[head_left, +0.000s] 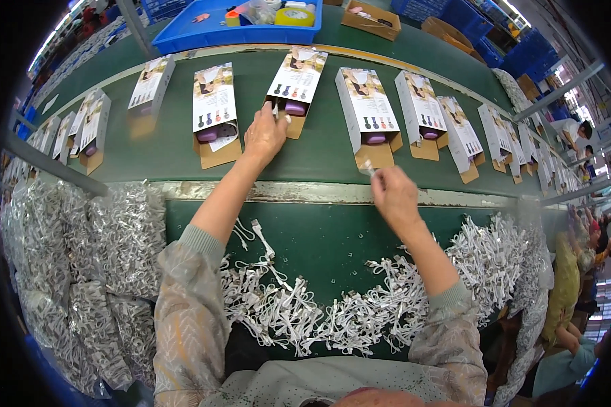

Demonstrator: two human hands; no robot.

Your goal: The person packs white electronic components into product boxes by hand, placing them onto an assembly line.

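Observation:
My left hand (265, 138) is at the open lower end of a white printed box (300, 73), its fingers closed on a short white cable (276, 108) beside a purple item (294, 108) inside. Part of that cable is hidden by the fingers. My right hand (396, 197) pinches another white cable (367, 168) just below the brown flap of a second white box (366, 100), which also has a purple item (375, 138) showing. A heap of short white USB cables (366, 315) lies on the green table between my forearms.
More open boxes (214, 95) line the green belt (251, 178) on both sides. Bagged cables (119, 237) are stacked at left, and more plastic-wrapped cables (529, 298) lie at right. Beyond the belt sit a blue tray (204, 44) with tape rolls and a cardboard box (371, 22). Metal posts (54, 165) flank me.

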